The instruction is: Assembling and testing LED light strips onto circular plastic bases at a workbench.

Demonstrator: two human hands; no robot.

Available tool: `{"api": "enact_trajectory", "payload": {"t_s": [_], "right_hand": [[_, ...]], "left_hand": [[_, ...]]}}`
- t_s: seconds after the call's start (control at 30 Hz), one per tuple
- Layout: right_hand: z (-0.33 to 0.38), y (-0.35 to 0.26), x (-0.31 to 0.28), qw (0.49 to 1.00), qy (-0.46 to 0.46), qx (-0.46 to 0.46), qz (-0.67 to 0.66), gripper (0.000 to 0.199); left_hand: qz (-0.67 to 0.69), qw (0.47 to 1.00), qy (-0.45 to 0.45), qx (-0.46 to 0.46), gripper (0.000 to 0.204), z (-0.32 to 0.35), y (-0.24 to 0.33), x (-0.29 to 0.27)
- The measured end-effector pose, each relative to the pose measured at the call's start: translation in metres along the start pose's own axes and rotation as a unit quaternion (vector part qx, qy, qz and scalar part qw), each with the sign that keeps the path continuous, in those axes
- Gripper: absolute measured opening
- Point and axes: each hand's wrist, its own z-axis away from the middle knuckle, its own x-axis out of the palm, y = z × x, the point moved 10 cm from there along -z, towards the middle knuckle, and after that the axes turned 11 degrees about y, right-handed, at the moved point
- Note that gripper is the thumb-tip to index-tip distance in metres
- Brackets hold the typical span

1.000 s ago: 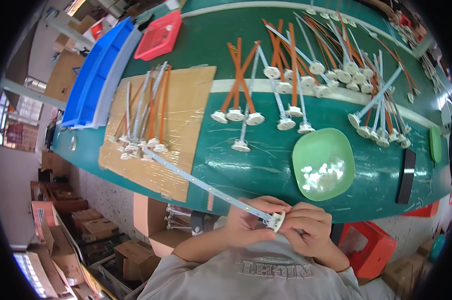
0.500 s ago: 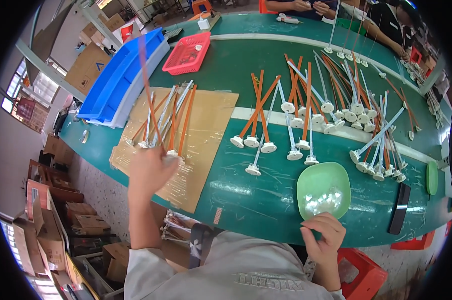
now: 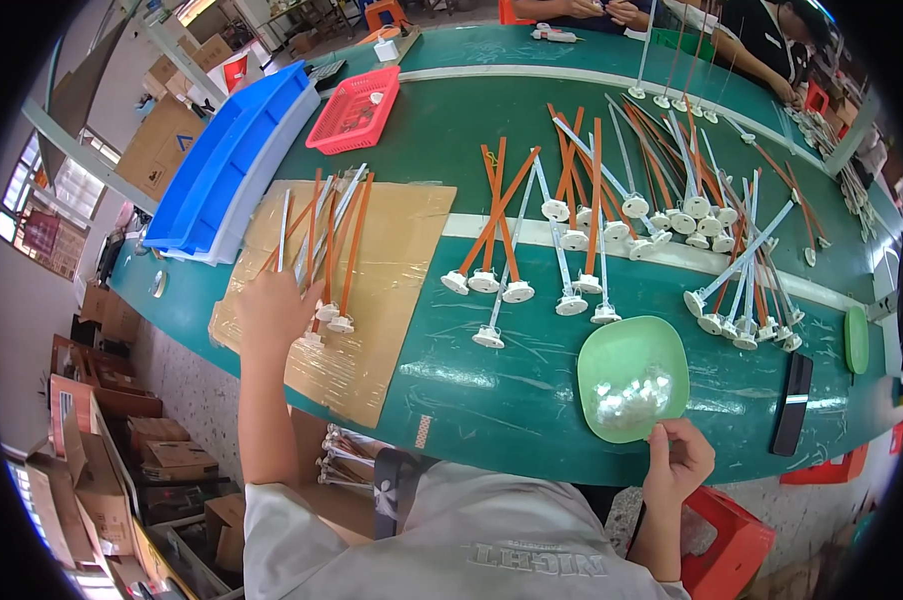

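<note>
My left hand (image 3: 275, 308) rests on the brown cardboard sheet (image 3: 402, 262), its fingers against the round white ends of several orange and white rods (image 3: 324, 250) lying there in a bunch. My right hand (image 3: 680, 462) hovers at the near rim of the green bowl (image 3: 627, 350), which holds small white pieces (image 3: 629, 395). Its fingers are curled together over the rim; whether they pinch a piece I cannot tell. More rods with white round bases (image 3: 517, 225) lie loose on the green table (image 3: 492, 395) between the two hands.
A blue tray stack (image 3: 234, 160) and a red basket (image 3: 355, 110) stand at the back left. Many more rods (image 3: 717, 215) cover the right of the table. A black phone (image 3: 794, 403) and a green lid (image 3: 857, 340) lie at the right. Other people (image 3: 762, 35) work at the far side. Cardboard boxes (image 3: 122, 440) stand on the floor.
A second ago both hands held one white rod at my chest. My left hand carried it to the cardboard and laid it with the bunch. My right hand moved to the bowl's rim.
</note>
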Motion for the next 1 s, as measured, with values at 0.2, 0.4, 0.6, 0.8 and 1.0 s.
{"api": "enact_trajectory", "payload": {"t_s": [0.2, 0.4, 0.6, 0.8, 1.0], "right_hand": [[0.004, -0.005, 0.005, 1.000, -0.010, -0.014, 0.009, 0.006], [0.009, -0.037, 0.010, 0.990, -0.048, -0.129, -0.008, 0.010], [0.014, -0.042, -0.001, 0.993, 0.009, -0.106, -0.042, 0.012], [0.007, -0.059, 0.034, 0.978, -0.018, -0.205, 0.018, 0.021], [0.023, -0.099, 0.080, 0.943, -0.124, -0.308, -0.034, 0.030]], "left_hand": [[0.227, 0.948, 0.112, 0.192, 0.034, 0.010, 0.102, -0.047], [0.280, 0.906, 0.094, 0.304, 0.031, 0.038, 0.195, -0.041], [0.270, 0.932, 0.048, 0.237, 0.029, 0.036, 0.181, -0.036], [0.708, 0.699, 0.017, -0.096, 0.036, 0.086, 0.099, -0.005], [0.941, 0.157, -0.294, -0.064, 0.044, 0.185, 0.225, -0.053]]}}
